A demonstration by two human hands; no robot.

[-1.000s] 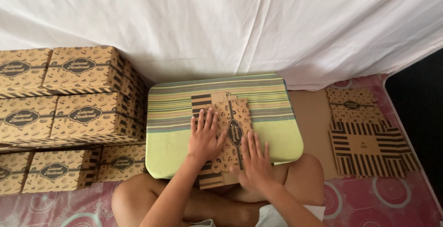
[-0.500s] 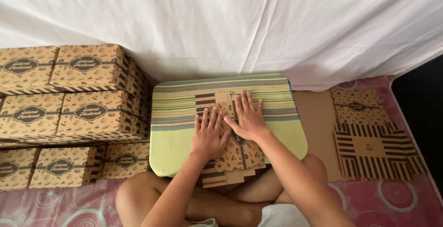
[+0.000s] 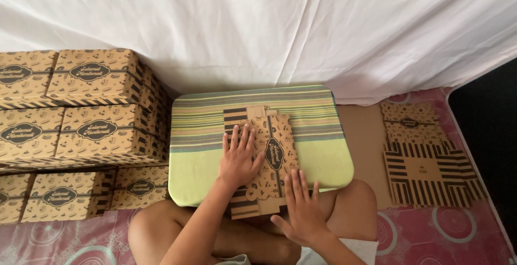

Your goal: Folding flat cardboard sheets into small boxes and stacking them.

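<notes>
Both hands flat, right hand (image 3: pixel 302 211) drawn back — carton blank (image 3: pixel 262 157)

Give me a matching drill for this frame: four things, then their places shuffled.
Things:
1. left hand
2. right hand
3. stacked printed boxes
4. pile of flat box blanks

Places:
A. on the floor to the right of the striped cushion
B. at the near edge of the folded box blank
C. against the cushion's left side
D. palm down on the folded box blank's left half

Pairs: 1-D, 2-B, 3-C, 4-A
</notes>
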